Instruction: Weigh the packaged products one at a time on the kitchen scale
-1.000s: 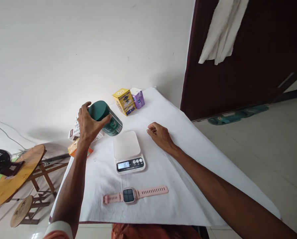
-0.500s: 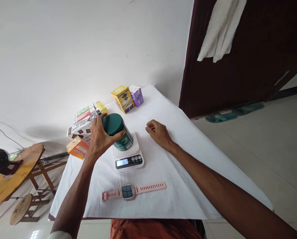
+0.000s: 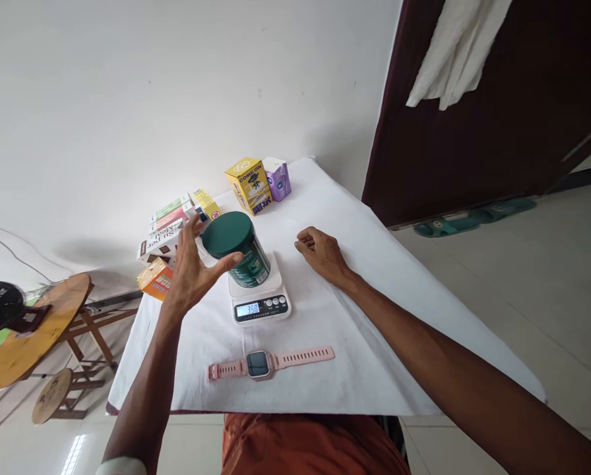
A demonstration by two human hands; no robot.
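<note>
White wall [image 3: 177, 79] spans the background; dark door [image 3: 518, 112] stands at right. White-covered desk [image 3: 365, 369] occupies the middle of the view. Pale cloth [image 3: 461, 53] hangs against the door. Left hand [image 3: 190, 274] is positioned at the left of the green jar [image 3: 236, 247], its fingers spread, thumb extended in front of the jar's near side; whether the thumb touches cannot be determined. Right hand [image 3: 324, 254] rests on the desk, right of the digital scale [image 3: 275, 282] and apart from it, fingers curled inward into a loose fist. Scale is white, controls facing the wearer. Jar stands upright on the scale's platform, lid on. Yellow box [image 3: 250, 188] sits beyond the jar, with the smaller purple box [image 3: 278, 181] just beside it. White carton [image 3: 159, 245] and orange box [image 3: 154, 278] lie at the desk's left side, partly behind the left hand. Pink-strapped watch [image 3: 258, 364] lies flat, strap extended, between scale and near desk edge. Display [image 3: 247, 309] is lit; three digits show, the last not clearly legible.
</note>
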